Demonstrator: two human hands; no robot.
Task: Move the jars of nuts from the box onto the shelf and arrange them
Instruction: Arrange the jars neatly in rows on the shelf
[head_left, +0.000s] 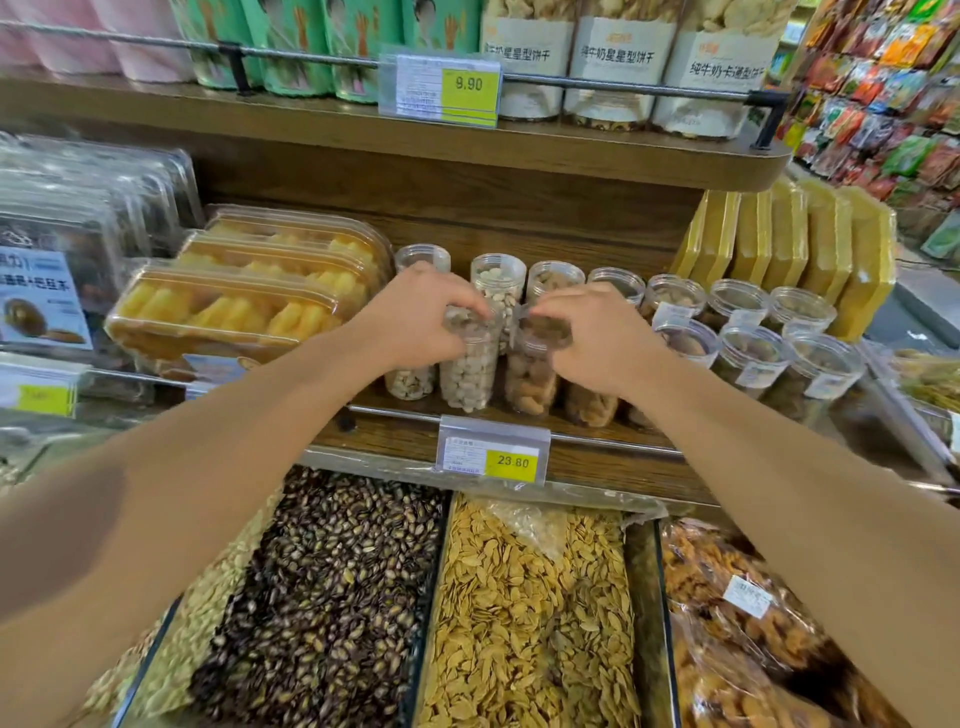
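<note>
Jars are the risk here: two clear plastic cylinders, one of pale nuts (470, 371) under the left hand (415, 312) and one of brown nuts (532, 376) under the right hand (597, 338), each gripped by its lid, stand on the wooden shelf (410, 431) just behind the yellow price tag (511, 461). Packed touching their neighbours, they could topple the row if nudged. A jar slipping forward past the tag would likely drop into the open seed bins (530, 613) below.

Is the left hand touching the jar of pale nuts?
Touching. The head view shows the left hand with fingers wrapped over the lid of the jar of pale nuts.
</note>
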